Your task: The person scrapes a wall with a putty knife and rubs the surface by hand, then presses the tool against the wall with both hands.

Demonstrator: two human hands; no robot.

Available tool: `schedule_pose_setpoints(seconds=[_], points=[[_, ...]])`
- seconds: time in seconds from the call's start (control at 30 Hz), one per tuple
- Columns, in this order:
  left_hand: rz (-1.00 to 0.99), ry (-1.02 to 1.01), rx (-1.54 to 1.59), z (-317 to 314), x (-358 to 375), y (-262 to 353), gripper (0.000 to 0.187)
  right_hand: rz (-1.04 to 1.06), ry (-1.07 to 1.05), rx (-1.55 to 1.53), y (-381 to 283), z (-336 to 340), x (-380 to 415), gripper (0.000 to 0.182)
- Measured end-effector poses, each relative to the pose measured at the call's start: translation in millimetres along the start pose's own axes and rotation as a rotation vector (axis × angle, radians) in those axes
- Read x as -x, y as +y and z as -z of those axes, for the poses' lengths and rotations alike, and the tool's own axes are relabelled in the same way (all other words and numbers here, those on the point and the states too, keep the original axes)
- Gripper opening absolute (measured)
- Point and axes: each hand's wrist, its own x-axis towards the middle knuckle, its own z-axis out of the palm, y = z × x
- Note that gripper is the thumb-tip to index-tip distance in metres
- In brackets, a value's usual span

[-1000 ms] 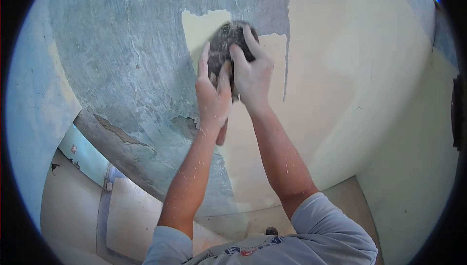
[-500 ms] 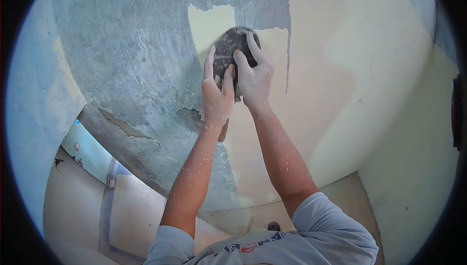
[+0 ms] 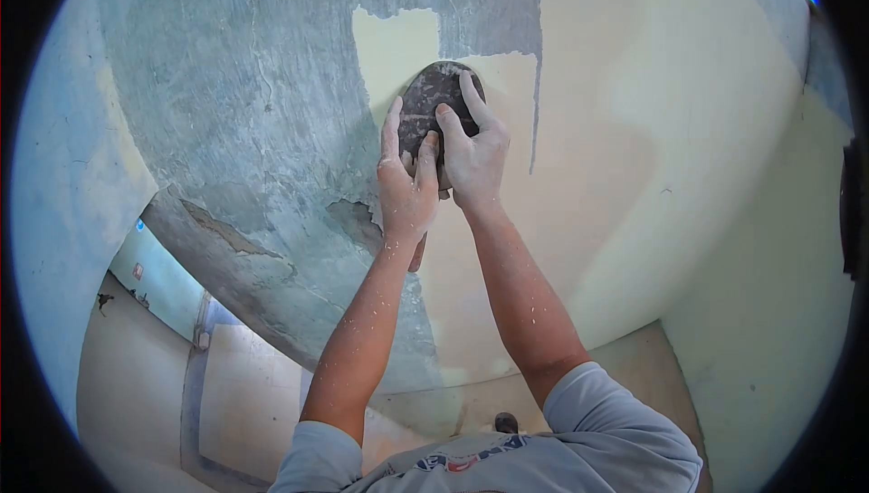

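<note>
A dark, round-ended flat tool [image 3: 422, 95] smeared with pale plaster lies against the wall, in the middle of the view. My left hand [image 3: 405, 190] closes on its left and lower side, fingers along the edge and thumb on the back. On the right side my right hand [image 3: 477, 158] grips it, thumb on the back and fingers along the rim. Both hands are white with dust. Below my left wrist shows a brown piece like a handle [image 3: 418, 256]; how it joins the tool is hidden. Cream plaster [image 3: 396, 36] surrounds the tool's upper edge.
Bare grey-blue wall [image 3: 235, 86] spreads to the left, with a broken patch [image 3: 222, 226] low down. Smooth cream wall [image 3: 597, 131] covers the right. At the lower left is an opening with a pale panel [image 3: 249, 393]. A dark shoe [image 3: 506, 422] shows on the floor.
Both hands and the dark tool have slid slightly down the wall, baring a little more cream plaster above the tool. The grip looks the same.
</note>
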Motion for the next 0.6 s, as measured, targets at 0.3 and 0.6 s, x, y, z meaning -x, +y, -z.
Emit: schedule_pose_setpoints(seconds=[0.3, 0.6], points=[[0.028, 0.032, 0.118, -5, -2, 0, 0.056, 0.036, -0.004, 0.003, -8, 0, -5, 0.052], [0.005, 0.008, 0.101, -8, -61, 32, 0.059, 0.109, 0.003, -0.056, -33, -17, -61, 0.053]])
